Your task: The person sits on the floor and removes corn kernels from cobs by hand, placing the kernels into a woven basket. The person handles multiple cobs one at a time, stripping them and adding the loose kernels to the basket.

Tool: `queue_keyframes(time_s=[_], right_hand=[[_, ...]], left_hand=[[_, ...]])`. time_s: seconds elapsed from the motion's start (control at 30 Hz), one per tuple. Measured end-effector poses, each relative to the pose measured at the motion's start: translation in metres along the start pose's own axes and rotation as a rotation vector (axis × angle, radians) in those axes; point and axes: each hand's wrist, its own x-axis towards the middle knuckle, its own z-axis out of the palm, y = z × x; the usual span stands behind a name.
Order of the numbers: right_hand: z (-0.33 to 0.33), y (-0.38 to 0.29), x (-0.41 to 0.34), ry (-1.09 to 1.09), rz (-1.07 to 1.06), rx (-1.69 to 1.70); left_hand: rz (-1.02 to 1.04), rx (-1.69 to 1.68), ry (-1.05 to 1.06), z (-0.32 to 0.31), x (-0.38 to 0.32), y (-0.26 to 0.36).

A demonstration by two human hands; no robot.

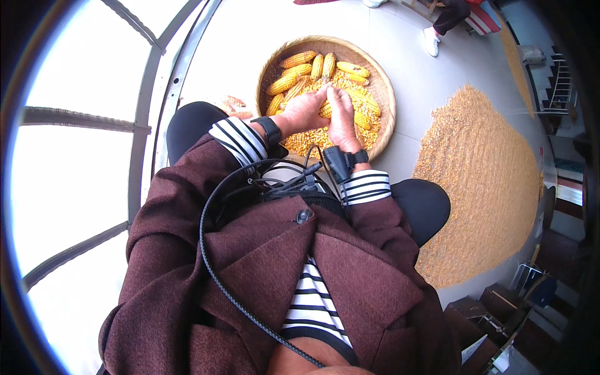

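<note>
Both hands meet over a round woven basket (pixel 390 103) in front of me. My left hand (pixel 303 111) and my right hand (pixel 342 117) are closed around an ear of corn (pixel 325 110), mostly hidden by the fingers. Whole ears lie along the basket's far side, among them one ear (pixel 298 59) at the upper left and another ear (pixel 353 69) at the upper right. Loose yellow kernels (pixel 304 143) cover the basket's bottom below and around my hands. Each wrist wears a black strap.
A wide layer of kernels (pixel 478 197) is spread over the pale floor (pixel 403 61) on the right. Reddish cobs (pixel 236 107) lie left of the basket. A black cable (pixel 204 234) crosses my front. A window frame (pixel 140 117) stands at left; another person's shoe (pixel 431 42) shows at upper right.
</note>
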Motion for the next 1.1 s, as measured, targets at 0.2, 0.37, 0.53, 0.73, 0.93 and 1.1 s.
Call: queue_keyframes(time_s=[0.2, 0.37, 0.53, 0.73, 0.93, 1.1], right_hand=[[-0.003, 0.013, 0.002, 0.134, 0.060, 0.071], [-0.009, -0.002, 0.001, 0.163, 0.265, 0.316], [-0.003, 0.000, -0.001, 0.061, 0.091, 0.198], [-0.009, 0.018, 0.003, 0.119, 0.074, 0.164], [-0.007, 0.002, 0.001, 0.097, 0.068, 0.181], [-0.003, 0.000, -0.003, 0.083, 0.015, 0.102]], left_hand=[[0.009, 0.085, -0.017, 0.001, -0.005, 0.006], [0.075, 0.144, -0.005, -0.001, -0.009, 0.012], [-0.012, 0.114, -0.006, -0.005, -0.007, 0.013], [0.025, 0.150, -0.014, -0.003, -0.013, 0.016], [-0.024, 0.049, -0.006, -0.005, -0.009, 0.015], [-0.017, -0.061, -0.052, -0.004, -0.009, 0.011]])
